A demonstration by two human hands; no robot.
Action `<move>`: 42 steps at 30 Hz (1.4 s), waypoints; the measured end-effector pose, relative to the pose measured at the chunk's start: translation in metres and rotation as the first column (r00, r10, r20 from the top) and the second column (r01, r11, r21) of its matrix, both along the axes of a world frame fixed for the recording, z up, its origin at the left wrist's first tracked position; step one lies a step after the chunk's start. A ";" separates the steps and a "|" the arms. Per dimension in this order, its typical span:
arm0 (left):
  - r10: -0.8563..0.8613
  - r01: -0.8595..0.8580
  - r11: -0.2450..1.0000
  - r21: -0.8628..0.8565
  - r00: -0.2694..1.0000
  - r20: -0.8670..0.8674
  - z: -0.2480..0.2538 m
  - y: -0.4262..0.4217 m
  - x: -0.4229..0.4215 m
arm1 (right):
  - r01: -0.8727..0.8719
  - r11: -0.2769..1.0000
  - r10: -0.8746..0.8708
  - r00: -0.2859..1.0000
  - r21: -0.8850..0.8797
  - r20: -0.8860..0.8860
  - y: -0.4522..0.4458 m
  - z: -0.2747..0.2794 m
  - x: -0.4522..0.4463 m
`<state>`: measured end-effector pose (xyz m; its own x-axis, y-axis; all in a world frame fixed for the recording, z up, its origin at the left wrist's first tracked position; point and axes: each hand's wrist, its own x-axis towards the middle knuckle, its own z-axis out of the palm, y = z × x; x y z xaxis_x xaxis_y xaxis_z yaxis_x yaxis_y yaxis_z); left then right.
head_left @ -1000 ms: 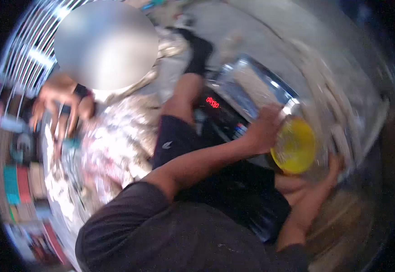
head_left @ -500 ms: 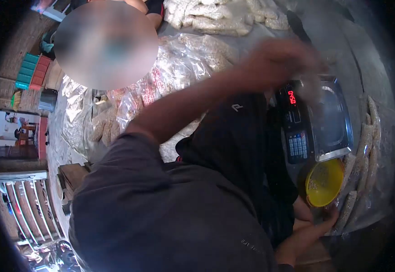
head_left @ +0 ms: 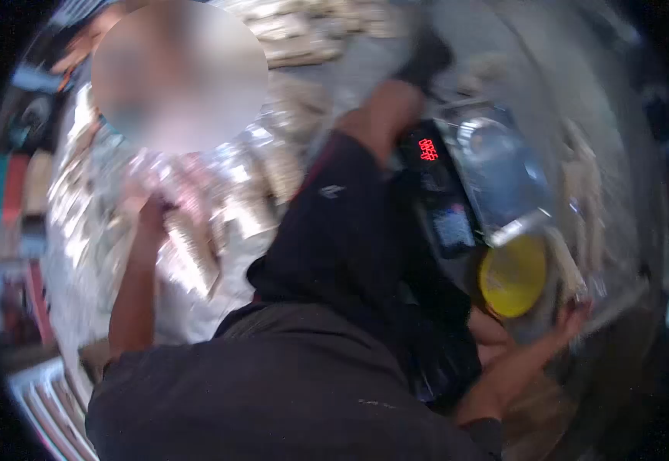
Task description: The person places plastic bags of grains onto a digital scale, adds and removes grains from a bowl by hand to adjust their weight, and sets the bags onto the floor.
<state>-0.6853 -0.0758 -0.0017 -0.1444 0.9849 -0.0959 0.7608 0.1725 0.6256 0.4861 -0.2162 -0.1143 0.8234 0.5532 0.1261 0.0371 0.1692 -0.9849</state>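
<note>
My left hand [head_left: 152, 213] is over on the left at the pile of clear plastic packs, right beside a long pale filled pack [head_left: 190, 250]. Motion blurs its fingers, so its grip is unclear. At the right, my right hand [head_left: 574, 316] is at the lower end of a slim filled plastic tube [head_left: 566, 265], close to the yellow bowl [head_left: 513, 276]. Whether its fingers close on the tube is too blurred to tell. Above the bowl stands a digital scale [head_left: 503, 165] with a metal pan and a red lit display, its digits smeared.
More filled tubes [head_left: 586, 184] lie along the scale's right side. Pale packs [head_left: 304, 38] are piled at the top. My bent knee [head_left: 388, 115] is next to the scale. Another person, blurred out, is at the upper left. Teal and red crates [head_left: 6, 188] stand at the far left.
My left hand has swung from above the scale to the packs on the left. My right hand has shifted from under the bowl's rim to the tube's end. The whole view has turned.
</note>
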 end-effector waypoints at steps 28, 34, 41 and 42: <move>-0.829 0.855 0.516 0.052 0.514 -0.220 0.025 0.036 0.488 | -0.130 0.839 0.289 0.929 -0.528 0.232 0.123 0.121 -0.342; -0.938 0.926 0.303 -0.227 0.248 -0.242 0.009 0.021 0.529 | -0.142 0.640 0.324 0.941 -0.756 0.098 0.090 0.103 -0.298; -0.992 0.922 -0.021 -0.387 -0.067 -0.105 -0.011 0.006 0.605 | 0.083 0.536 0.487 0.782 -0.840 0.388 0.095 0.059 -0.290; -0.993 0.935 -0.032 -0.352 -0.071 -0.099 -0.015 0.002 0.612 | 0.053 0.516 0.533 0.762 -0.855 0.369 0.101 0.053 -0.291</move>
<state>-0.0731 -0.0737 -0.0164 0.8981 0.1235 -0.4222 0.3246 -0.8339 0.4464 0.1951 -0.1155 -0.0610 0.5750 0.8088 -0.1233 0.6733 -0.5534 -0.4902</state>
